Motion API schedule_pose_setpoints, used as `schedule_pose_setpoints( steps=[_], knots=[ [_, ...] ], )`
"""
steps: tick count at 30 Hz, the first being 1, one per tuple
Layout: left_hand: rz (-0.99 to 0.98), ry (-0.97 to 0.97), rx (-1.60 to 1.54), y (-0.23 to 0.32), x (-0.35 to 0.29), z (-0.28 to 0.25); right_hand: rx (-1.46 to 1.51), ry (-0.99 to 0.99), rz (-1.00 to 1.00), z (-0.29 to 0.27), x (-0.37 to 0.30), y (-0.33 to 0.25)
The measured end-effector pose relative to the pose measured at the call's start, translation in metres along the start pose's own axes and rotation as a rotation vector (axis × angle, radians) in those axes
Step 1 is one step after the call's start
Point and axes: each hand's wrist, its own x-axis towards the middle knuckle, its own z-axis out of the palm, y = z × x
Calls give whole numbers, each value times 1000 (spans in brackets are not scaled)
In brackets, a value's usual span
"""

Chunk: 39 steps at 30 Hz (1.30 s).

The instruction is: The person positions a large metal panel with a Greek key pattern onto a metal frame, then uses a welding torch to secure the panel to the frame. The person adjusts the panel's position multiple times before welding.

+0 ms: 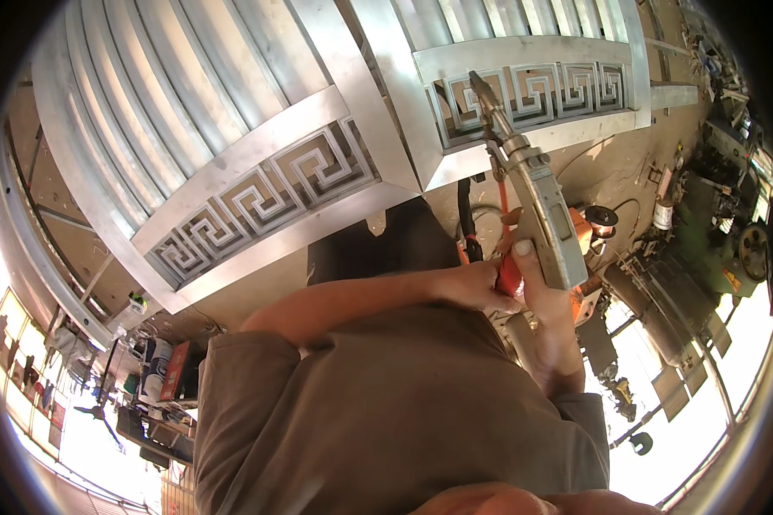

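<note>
A grey metal welding gun (545, 202) with a slim dark nozzle points up and away from me, toward the right-hand metal panel. Its rear end is in my right hand (539, 287), the thumb pressed along its side. My left hand (481, 286) reaches across my body, its fingers closed on a red piece (511, 276) just left of the gun's rear. Whether that piece joins the gun is hidden by my hands. Beyond lie two silver metal panels, the left one (279, 133) and the right one (524, 142), with ribbed slats and square-spiral fretwork.
A wire spool (601, 220) and an orange machine part (581, 230) are just right of the gun. An orange-red hose (503, 196) runs beneath it. Machinery with a wheel (753, 251) stands at far right. A red box (177, 371) is at lower left.
</note>
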Motion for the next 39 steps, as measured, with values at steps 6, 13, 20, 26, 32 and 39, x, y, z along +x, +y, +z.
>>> schedule_pose_setpoints(
  steps=[6,13,20,26,32,39],
  knots=[
    [-51,-20,50,18,1,9,141,-72,-32,-20,-11,2],
    [55,25,133,20,16,26,-118,-31,-209,-42,-24,17],
    [-105,23,252,19,24,44,149,18,-183,-61,-38,24],
    [-189,-95,178,14,0,51,181,125,23,-38,-71,23],
    [-283,-300,-21,-6,-66,27,289,381,217,45,-94,34],
    [-356,-118,-252,-26,-131,30,331,420,444,99,-90,31]
  ],
)
